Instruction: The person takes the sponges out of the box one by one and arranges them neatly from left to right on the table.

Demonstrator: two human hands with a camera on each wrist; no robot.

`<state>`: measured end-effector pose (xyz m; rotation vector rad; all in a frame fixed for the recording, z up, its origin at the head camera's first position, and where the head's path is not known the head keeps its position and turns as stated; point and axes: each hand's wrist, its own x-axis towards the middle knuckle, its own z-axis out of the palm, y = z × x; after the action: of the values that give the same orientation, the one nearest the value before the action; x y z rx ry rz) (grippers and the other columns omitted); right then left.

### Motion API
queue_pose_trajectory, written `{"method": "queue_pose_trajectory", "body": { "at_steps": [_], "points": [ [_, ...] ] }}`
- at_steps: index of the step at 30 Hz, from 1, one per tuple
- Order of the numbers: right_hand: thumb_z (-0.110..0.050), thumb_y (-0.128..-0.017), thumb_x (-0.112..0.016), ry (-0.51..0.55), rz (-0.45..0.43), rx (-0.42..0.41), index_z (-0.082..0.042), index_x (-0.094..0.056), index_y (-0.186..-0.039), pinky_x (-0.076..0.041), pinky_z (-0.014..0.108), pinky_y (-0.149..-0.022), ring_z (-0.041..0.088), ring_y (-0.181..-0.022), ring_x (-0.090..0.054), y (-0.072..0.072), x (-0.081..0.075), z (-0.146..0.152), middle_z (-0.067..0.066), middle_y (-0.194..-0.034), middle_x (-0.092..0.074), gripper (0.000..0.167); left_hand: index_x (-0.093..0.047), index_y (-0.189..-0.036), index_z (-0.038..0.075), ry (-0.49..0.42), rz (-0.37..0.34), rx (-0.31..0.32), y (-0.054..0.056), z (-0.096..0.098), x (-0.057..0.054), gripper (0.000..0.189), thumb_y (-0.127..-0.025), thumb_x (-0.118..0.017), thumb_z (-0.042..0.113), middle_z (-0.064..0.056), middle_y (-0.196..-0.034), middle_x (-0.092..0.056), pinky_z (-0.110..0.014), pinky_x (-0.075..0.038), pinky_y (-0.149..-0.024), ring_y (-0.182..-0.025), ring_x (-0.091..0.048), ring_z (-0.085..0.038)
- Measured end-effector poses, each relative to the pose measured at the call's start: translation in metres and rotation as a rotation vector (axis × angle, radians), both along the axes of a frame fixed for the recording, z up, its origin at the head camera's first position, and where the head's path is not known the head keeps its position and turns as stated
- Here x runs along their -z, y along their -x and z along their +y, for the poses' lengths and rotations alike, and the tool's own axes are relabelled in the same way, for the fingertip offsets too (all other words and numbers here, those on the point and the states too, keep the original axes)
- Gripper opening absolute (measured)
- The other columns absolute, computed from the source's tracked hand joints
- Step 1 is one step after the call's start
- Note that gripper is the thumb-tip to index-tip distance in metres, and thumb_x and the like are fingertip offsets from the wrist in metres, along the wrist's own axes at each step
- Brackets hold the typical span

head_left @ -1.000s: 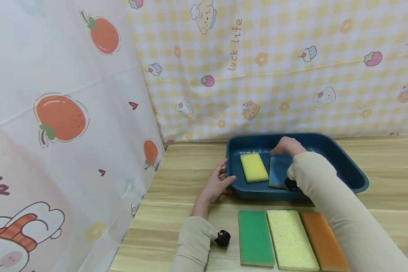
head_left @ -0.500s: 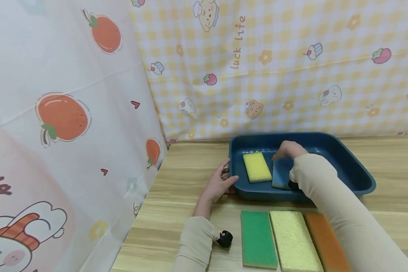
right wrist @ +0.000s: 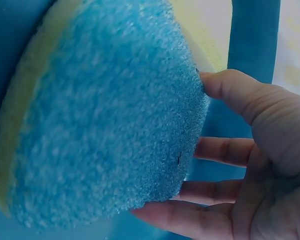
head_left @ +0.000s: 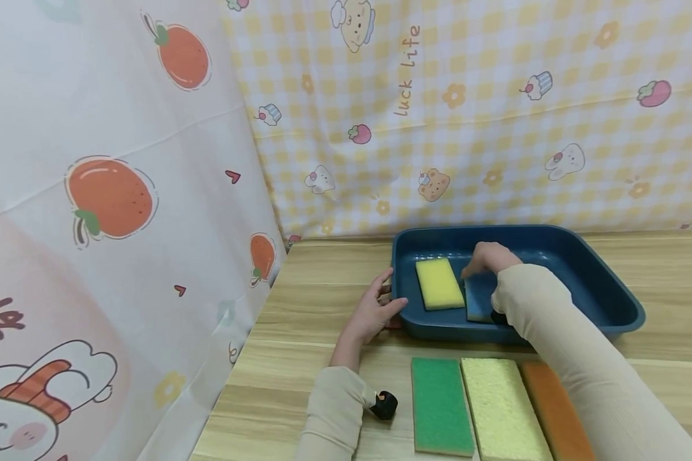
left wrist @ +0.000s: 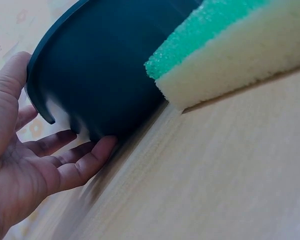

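Little changed: right hand (head_left: 493, 257) still pinches blue sponge (right wrist: 110, 120), three o'clock of yellow sponge (head_left: 439, 285), so job seems unfinished; left hand (head_left: 371, 315) grips pan (head_left: 438, 328) at nine o'clock

The head view is bright, the tray (head_left: 585, 275) glinting faintly; both wrist views look dim.
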<state>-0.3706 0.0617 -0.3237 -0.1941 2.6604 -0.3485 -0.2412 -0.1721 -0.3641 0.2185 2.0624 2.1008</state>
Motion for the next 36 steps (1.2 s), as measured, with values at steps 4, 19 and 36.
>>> {"method": "queue_pose_trajectory", "body": {
  "at_steps": [4,19,36],
  "points": [
    [-0.034,-0.082,-0.063,0.014,0.011,-0.002,-0.003,-0.059,-0.075,-0.042,0.038,-0.067,0.023,-0.069,-0.047,-0.003,-0.004,0.005,0.014,-0.077,-0.052,0.032,-0.019,-0.144,0.013,-0.002,0.003,0.007,0.0,0.002,0.001,0.067,-0.088,-0.055,0.007,-0.024,-0.136,-0.032,-0.051,-0.049,-0.075,-0.114,-0.046,-0.033],
    [-0.037,-0.082,-0.061,-0.019,0.106,0.019,0.009,-0.056,-0.098,-0.042,0.038,-0.069,0.03,-0.08,-0.048,-0.012,-0.038,0.023,0.021,-0.089,-0.052,0.049,-0.021,-0.144,0.014,-0.007,0.007,-0.001,0.001,0.002,0.007,0.068,-0.086,-0.057,0.008,-0.023,-0.134,-0.033,-0.05,-0.049,-0.074,-0.115,-0.045,-0.034],
    [-0.035,-0.082,-0.06,0.002,0.129,-0.056,0.004,-0.05,-0.073,-0.05,0.041,-0.047,0.031,-0.053,-0.057,-0.042,-0.079,0.056,0.014,-0.065,-0.049,0.041,-0.02,-0.144,0.015,-0.012,0.008,-0.006,0.004,0.002,0.007,0.068,-0.086,-0.056,0.006,-0.022,-0.132,-0.036,-0.051,-0.049,-0.073,-0.113,-0.047,-0.034]
  ]
}}
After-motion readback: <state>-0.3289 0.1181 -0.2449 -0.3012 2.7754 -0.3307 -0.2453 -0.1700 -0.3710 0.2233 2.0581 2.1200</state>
